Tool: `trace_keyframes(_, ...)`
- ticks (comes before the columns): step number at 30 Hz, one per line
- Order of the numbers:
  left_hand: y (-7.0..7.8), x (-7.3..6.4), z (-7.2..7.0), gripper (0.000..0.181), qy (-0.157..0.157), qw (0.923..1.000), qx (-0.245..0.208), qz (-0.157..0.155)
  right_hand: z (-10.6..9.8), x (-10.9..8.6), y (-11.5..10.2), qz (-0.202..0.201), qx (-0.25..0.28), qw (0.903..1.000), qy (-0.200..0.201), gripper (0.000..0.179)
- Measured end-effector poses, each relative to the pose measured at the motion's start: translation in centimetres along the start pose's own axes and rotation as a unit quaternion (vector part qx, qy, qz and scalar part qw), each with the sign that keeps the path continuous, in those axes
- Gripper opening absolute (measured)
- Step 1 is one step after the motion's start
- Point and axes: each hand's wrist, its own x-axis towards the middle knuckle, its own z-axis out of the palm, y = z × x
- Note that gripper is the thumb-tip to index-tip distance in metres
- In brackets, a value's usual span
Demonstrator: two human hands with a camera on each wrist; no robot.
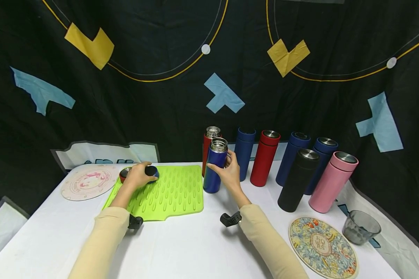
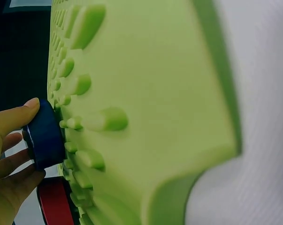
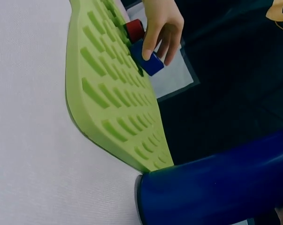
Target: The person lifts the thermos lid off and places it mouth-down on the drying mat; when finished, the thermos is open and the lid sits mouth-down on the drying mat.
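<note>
Cream sleeves, black wristbands

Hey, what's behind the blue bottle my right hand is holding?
In the head view, an open red bottle, its metal neck and left side showing. The blue bottle covers most of the rest.

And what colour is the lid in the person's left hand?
The lid is dark blue; the left wrist view shows it best.
</note>
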Motion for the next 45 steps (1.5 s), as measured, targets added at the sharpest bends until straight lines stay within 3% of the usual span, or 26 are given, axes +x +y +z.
trace_keyframes(10, 0.1, 0.1, 0.3, 0.068, -0.013, 0.9999, 0.001, -0.007, 0.5, -0.1, 0.2, -0.013, -0.053, 0.9985, -0.007, 0.079)
trace_keyframes(17, 0.4, -0.1, 0.1, 0.071, -0.019, 0.9998, 0.001, -0.006, 0.0, -0.4, 0.5, -0.011, -0.055, 0.9982, -0.021, 0.086)
trace_keyframes(22, 0.7, -1.1, -0.7, 0.071, -0.010, 0.9999, -0.003, 0.007, -0.9, -0.8, 0.1, -0.018, -0.041, 0.9985, -0.032, 0.086)
trace_keyframes(26, 1.1, -2.1, -1.4, 0.068, 0.016, 0.9988, -0.006, 0.047, -1.8, -1.2, -0.3, -0.029, -0.038, 0.9984, -0.029, 0.083)
trace_keyframes(30, 1.8, -3.6, -1.9, 0.069, 0.018, 0.9970, 0.000, 0.076, -2.8, -1.6, -0.7, -0.035, -0.058, 0.9976, -0.016, 0.081)
trace_keyframes(38, 3.0, -7.5, -2.9, 0.067, 0.007, 0.9944, -0.005, 0.106, -4.6, -1.3, -1.5, -0.049, -0.072, 0.9950, 0.049, 0.079)
trace_keyframes(45, 3.0, -10.2, -3.4, 0.067, 0.003, 0.9936, -0.023, 0.110, -5.9, -0.4, -1.2, -0.067, -0.081, 0.9897, 0.097, 0.079)
